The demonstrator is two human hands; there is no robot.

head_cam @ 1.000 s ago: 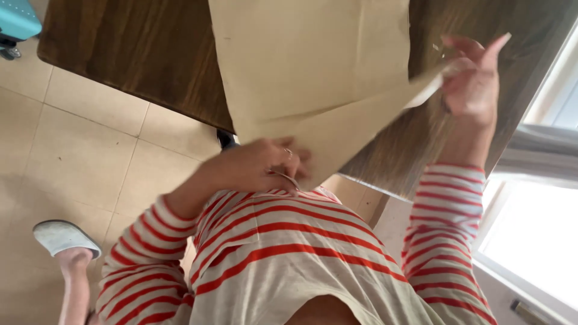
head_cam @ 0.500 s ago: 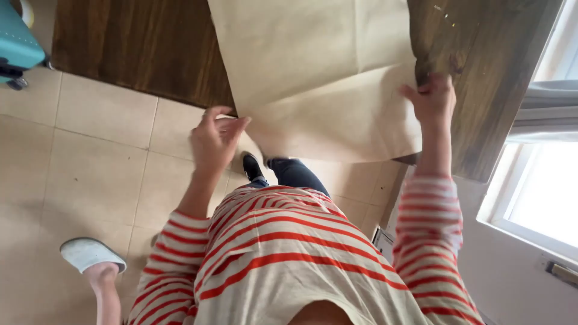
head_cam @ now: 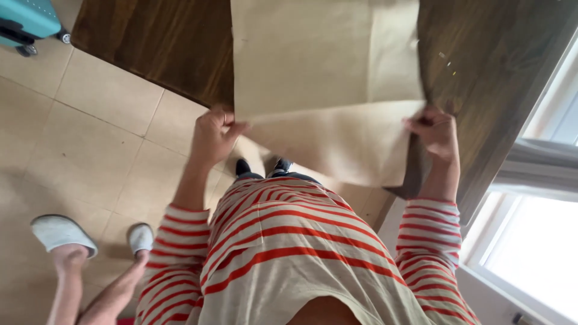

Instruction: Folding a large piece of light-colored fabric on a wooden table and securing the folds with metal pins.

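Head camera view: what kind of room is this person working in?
Probably a room in a home. A dark wooden table stands on a beige tiled floor beside a bright window, and another person nearby wears soft slippers. Both hands, left and right, hold brown paper at the table's edge.

My dark shoes (head_cam: 263,168) on beige tiled floor (head_cam: 102,126). Teal hard-shell wheeled suitcase (head_cam: 27,21) at far corner. Someone's bare legs in pale grey slippers (head_cam: 63,232) beside me. Bright white-framed window (head_cam: 530,241) opposite.
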